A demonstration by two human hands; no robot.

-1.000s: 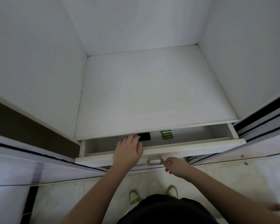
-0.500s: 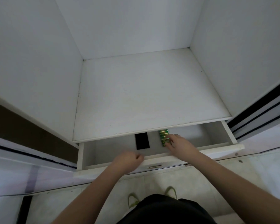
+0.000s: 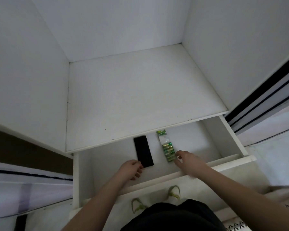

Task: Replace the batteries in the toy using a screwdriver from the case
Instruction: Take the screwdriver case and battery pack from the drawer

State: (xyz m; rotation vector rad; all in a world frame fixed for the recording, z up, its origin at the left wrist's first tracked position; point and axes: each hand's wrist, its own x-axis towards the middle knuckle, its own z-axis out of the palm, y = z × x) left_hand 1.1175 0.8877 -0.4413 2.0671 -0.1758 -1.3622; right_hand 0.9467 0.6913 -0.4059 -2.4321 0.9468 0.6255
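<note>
- Single view only, worn on the head, so nothing shared with a second view.
- Looks forward and steeply down into a white cabinet (image 3: 140, 90) and its pulled-out drawer (image 3: 230, 135).
- Wide angle, bending the cabinet walls outward toward the frame edges.
- Sits close: both forearms enter from the bottom edge, with dark clothing and feet straight below.
- Drawer fills the lower middle, cabinet shelf the centre.

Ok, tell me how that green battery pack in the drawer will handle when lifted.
The green plastic-wrapped battery pack probably feels heavy for its size, with several cells side by side. Its emptied clear top likely flops. Wrapped together, the cells shouldn't roll.
</note>
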